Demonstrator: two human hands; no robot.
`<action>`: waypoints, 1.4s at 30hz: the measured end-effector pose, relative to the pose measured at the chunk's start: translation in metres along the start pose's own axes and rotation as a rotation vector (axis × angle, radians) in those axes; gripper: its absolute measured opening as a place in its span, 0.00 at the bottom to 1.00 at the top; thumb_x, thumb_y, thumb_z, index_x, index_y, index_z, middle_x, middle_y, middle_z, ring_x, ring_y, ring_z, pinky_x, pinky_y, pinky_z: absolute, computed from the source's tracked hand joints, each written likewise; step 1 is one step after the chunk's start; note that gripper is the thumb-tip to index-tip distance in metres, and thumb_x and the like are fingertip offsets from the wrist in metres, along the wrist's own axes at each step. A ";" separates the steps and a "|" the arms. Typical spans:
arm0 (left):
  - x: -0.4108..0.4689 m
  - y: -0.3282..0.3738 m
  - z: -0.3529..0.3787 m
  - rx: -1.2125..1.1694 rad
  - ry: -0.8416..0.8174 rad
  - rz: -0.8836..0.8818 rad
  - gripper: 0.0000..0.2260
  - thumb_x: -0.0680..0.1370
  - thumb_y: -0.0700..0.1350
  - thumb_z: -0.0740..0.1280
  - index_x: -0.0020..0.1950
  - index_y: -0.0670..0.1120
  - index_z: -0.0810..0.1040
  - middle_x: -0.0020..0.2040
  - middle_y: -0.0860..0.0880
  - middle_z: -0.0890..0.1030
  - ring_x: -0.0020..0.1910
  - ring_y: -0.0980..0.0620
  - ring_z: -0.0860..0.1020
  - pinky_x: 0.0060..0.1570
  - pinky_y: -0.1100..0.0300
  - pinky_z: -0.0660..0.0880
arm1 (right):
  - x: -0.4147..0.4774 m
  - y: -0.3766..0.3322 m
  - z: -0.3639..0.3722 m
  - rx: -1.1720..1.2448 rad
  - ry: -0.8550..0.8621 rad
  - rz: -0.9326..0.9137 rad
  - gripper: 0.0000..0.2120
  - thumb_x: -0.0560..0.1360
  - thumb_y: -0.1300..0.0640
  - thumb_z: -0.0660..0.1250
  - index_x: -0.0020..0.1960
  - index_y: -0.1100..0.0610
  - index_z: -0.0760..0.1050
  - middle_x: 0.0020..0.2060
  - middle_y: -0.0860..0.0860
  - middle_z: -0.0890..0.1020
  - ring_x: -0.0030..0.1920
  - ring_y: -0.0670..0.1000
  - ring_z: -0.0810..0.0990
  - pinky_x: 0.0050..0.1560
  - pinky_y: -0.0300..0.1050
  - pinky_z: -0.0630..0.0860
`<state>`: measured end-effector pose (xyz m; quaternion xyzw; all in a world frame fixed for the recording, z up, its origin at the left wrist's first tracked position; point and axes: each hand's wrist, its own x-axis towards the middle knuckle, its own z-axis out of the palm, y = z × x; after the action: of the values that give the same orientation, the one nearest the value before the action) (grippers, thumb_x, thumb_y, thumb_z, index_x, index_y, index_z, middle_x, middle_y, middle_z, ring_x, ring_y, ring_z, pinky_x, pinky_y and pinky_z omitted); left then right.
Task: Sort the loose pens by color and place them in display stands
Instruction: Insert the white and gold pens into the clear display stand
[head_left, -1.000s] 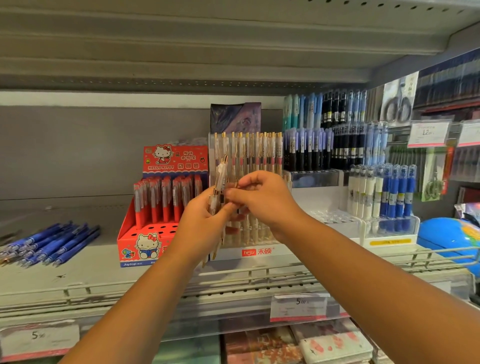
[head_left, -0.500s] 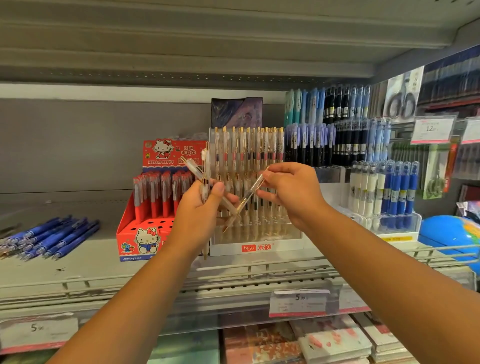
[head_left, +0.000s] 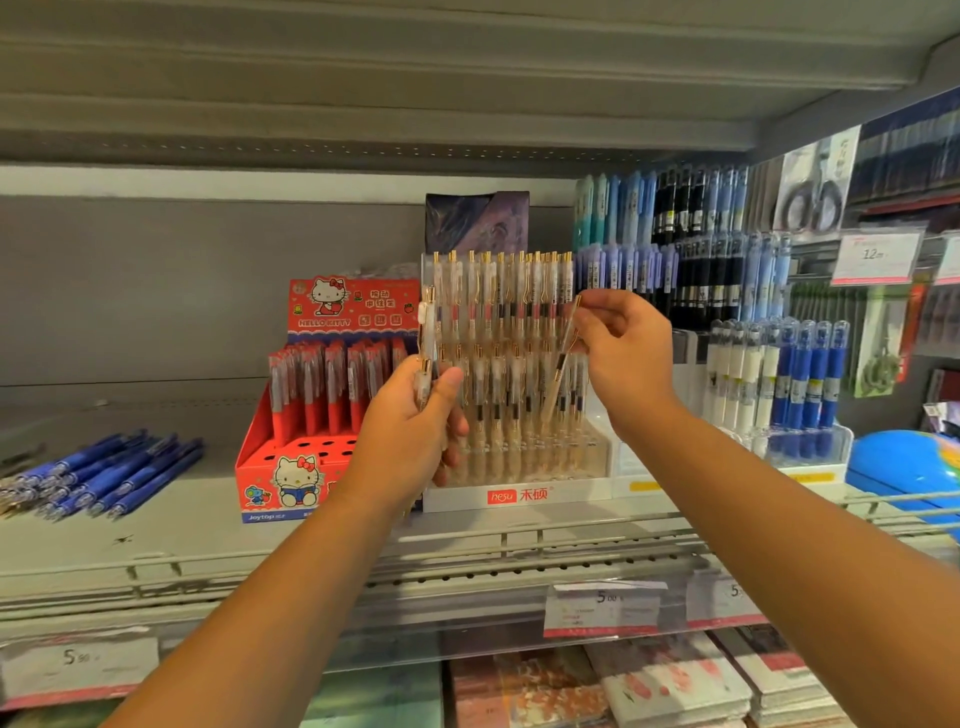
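My left hand grips a small bunch of clear gold-clipped pens, held upright in front of the left edge of the clear display stand. My right hand pinches a single clear pen near its top. That pen hangs tilted over the right rows of the stand, tip down among the pens standing there. The stand holds several rows of matching clear pens. A loose pile of blue pens lies on the shelf at far left.
A red Hello Kitty box of red pens stands left of the clear stand. To the right are a white stand with white and blue pens and racks of blue and black pens behind. A blue globe sits far right. Price tags line the shelf rail.
My right hand pulled one pen out of the bunch in my left hand and carried it right, over the stand's right rows. My left hand stayed by the stand's left edge.
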<state>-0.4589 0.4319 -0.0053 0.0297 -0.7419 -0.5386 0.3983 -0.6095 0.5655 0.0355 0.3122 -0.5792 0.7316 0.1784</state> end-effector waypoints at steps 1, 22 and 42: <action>0.000 -0.001 0.000 0.023 0.002 0.007 0.06 0.83 0.51 0.60 0.49 0.51 0.73 0.31 0.50 0.78 0.26 0.50 0.74 0.21 0.60 0.69 | -0.001 0.002 0.001 0.011 -0.007 -0.005 0.08 0.78 0.63 0.67 0.50 0.50 0.77 0.47 0.50 0.83 0.49 0.48 0.83 0.49 0.43 0.81; 0.005 -0.008 0.000 0.108 -0.012 0.054 0.08 0.82 0.51 0.60 0.51 0.48 0.73 0.34 0.48 0.71 0.33 0.51 0.69 0.34 0.51 0.68 | -0.005 0.014 0.001 0.090 -0.036 -0.045 0.08 0.77 0.63 0.69 0.53 0.52 0.79 0.47 0.50 0.85 0.48 0.48 0.84 0.48 0.41 0.81; 0.004 -0.008 0.001 0.136 -0.058 0.072 0.08 0.83 0.49 0.61 0.52 0.63 0.75 0.34 0.52 0.79 0.30 0.61 0.73 0.37 0.57 0.70 | -0.017 0.023 0.003 -0.344 -0.260 -0.045 0.08 0.77 0.62 0.69 0.51 0.49 0.78 0.44 0.44 0.81 0.45 0.42 0.80 0.45 0.34 0.76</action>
<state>-0.4654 0.4278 -0.0101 0.0146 -0.7887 -0.4729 0.3927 -0.6107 0.5579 0.0080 0.3816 -0.7065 0.5715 0.1693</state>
